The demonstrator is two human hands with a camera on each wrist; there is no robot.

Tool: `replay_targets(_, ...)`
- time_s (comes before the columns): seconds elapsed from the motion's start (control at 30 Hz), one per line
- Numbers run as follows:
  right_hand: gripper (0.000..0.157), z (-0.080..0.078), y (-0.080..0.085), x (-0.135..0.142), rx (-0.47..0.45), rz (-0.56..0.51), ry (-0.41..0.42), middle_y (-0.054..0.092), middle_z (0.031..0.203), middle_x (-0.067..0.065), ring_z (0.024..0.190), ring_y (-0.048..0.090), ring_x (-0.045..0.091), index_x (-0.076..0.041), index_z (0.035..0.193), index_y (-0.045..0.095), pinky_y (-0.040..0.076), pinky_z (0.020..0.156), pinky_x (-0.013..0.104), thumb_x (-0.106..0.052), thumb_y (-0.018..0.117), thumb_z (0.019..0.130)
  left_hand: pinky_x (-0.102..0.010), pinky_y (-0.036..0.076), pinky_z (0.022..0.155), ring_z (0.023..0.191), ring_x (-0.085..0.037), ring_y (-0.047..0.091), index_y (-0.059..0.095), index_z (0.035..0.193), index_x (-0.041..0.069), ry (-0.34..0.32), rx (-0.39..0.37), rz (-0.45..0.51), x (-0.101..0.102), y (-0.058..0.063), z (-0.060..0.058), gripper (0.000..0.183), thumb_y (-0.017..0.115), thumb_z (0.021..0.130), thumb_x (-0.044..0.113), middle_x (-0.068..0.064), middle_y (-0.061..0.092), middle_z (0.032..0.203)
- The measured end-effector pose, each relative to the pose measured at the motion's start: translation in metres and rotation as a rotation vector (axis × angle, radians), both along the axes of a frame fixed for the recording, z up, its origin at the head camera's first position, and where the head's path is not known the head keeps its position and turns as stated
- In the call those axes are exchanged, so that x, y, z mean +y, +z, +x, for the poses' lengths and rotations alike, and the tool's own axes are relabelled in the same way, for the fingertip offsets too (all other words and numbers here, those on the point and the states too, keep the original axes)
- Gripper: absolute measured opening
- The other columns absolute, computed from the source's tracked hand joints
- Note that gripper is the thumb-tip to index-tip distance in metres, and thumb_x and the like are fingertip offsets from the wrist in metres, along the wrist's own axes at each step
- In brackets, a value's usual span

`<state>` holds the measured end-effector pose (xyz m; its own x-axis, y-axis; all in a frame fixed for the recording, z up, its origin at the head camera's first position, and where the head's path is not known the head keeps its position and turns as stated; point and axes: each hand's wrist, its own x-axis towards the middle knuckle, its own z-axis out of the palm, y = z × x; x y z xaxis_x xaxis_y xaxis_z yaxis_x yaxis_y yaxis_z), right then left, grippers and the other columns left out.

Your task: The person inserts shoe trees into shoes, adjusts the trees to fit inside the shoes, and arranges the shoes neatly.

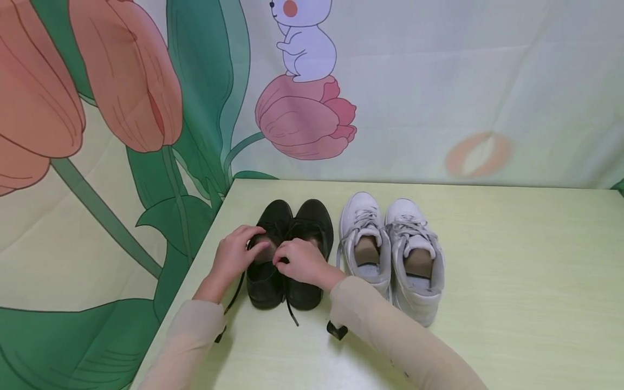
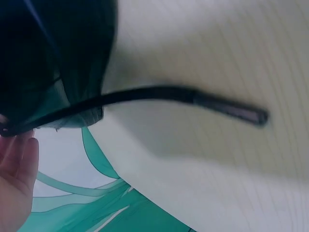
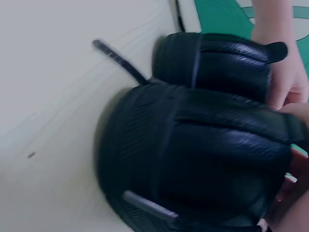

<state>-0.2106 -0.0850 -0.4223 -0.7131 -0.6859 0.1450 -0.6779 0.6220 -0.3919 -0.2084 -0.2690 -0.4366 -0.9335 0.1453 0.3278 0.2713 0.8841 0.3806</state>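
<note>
On the left of the table in the head view stand two black lace-up shoes side by side, a left shoe (image 1: pixel 265 295) and a right shoe (image 1: pixel 306 297), toes pointing away. My left hand (image 1: pixel 235 254) reaches over the left shoe's opening, thumb and fingertips apart. A black shoelace (image 2: pixel 145 93) runs past its fingertips in the left wrist view and trails free toward its tip. My right hand (image 1: pixel 302 261) is over the right shoe, thumb and index finger pinched together at a shoelace, mostly hidden by the hand. Another lace end (image 3: pixel 118 59) hangs between the two heels.
A pair of white sneakers, one (image 1: pixel 364 238) beside the other (image 1: pixel 417 271), stands just right of the black shoes, near my right forearm. The pale table (image 1: pixel 526 281) meets a printed cloth (image 1: pixel 404 108) at its back and left edges.
</note>
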Motion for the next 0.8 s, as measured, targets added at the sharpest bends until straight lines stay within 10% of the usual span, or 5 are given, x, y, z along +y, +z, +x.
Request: replay_targets(0.8, 0.013, 0.025, 0.056, 0.045, -0.056, -0.131, -0.106, 0.065, 0.095, -0.002, 0.091, 0.055, 0.017, -0.014, 0.089, 0.067, 0.046, 0.077, 0.03, -0.018, 0.056, 0.084, -0.042, 0.045, 0.084, 0.104, -0.023, 0.057, 0.064, 0.106, 0.012, -0.012, 0.127, 0.027, 0.003, 0.019, -0.007, 0.026, 0.055, 0.087, 0.028, -0.007, 0.061, 0.112)
